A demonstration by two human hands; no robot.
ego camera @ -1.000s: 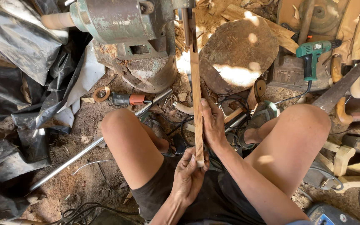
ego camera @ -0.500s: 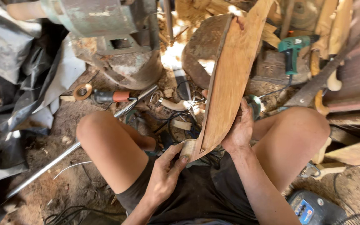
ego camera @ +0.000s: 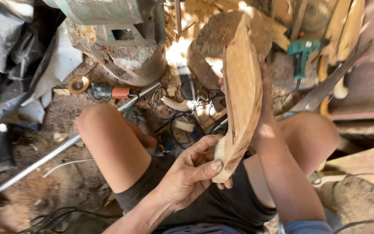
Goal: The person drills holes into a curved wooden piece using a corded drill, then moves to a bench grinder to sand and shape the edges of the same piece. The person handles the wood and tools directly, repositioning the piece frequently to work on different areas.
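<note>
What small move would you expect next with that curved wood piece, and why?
Probably a slight further turn of the wood piece for inspection. The left hand pinches its lower end, the right hand steadies its upper edge, and it is held upright over the lap, away from any tool.

Seated, both knees bent and spread, bare thighs either side of the hands. Left hand (ego camera: pixel 191 171) comes in from bottom centre, forearm angled up-right, palm turned up, thumb pressed flat on top, fingers curled under: closed grip at its near end. Right hand (ego camera: pixel 262 93) sits higher, forearm running up from bottom right along the right thigh, wrist straight, fingers extended upward along the far side, mostly hidden, only fingertips and the back edge show. 2 hands well apart, 1 low, 1 high.
</note>
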